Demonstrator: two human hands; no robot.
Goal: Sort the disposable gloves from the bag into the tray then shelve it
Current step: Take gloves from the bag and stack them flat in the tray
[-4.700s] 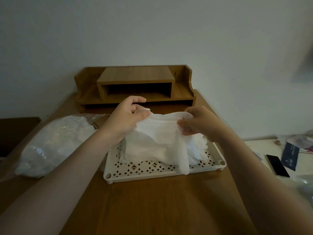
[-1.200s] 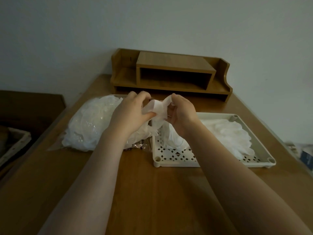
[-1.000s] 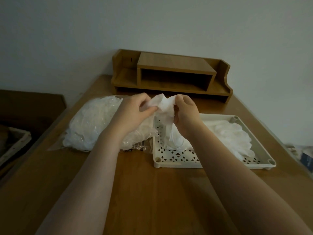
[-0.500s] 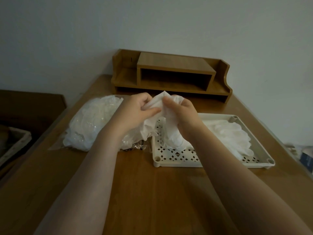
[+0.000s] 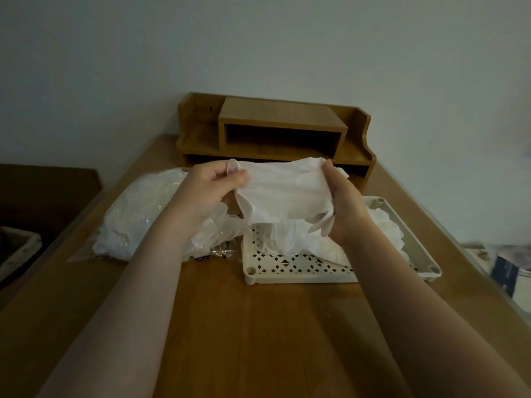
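A thin white disposable glove (image 5: pixel 283 192) is stretched flat between my hands, above the left end of the tray. My left hand (image 5: pixel 211 191) pinches its left edge and my right hand (image 5: pixel 343 202) grips its right edge. Below it stands the cream perforated tray (image 5: pixel 298 272) with a pile of white gloves (image 5: pixel 386 228) lying in it. To the left lies the clear plastic bag (image 5: pixel 138 214), bulging with more gloves.
A wooden desk shelf (image 5: pixel 275 133) stands at the back of the table against the wall. A dark blue packet (image 5: pixel 505 272) lies off the table's right edge. A lower dark surface with a basket (image 5: pixel 17 251) sits at the left.
My hands have drawn apart and spread the crumpled glove out flat. Earlier, the view swung so that the tray sits right of centre.
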